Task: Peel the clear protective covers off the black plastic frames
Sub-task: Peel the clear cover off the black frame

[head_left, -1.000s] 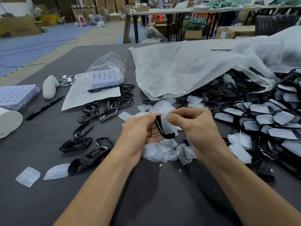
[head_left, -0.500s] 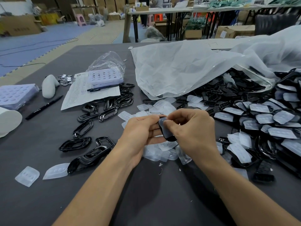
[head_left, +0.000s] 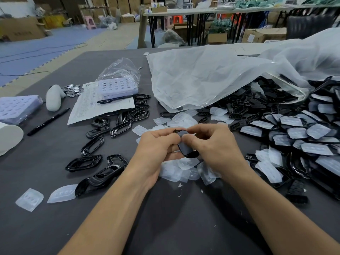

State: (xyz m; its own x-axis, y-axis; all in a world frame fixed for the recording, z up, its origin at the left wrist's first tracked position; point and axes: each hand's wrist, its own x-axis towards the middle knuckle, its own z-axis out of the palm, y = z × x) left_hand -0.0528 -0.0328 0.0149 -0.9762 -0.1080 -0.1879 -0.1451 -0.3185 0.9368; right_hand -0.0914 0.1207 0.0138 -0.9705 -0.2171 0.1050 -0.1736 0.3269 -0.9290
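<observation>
Grip of left hand (head_left: 156,146) and right hand (head_left: 215,146) pinching black frame (head_left: 186,147), grey table (head_left: 165,218), boxes (head_left: 265,34) behind

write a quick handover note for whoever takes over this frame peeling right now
Left grip: pinches the held frame near its top edge.
Right grip: pinches the same frame from the other side, thumb at its top corner.
The frame's face looks dull grey, so its cover seems to be on; no lifted edge shows.
Done: bare frames lie on the table left of the hands; peeled covers lie under and beyond them.
Left: the covered frames heaped at right, with more black parts under the clear bag.
</observation>
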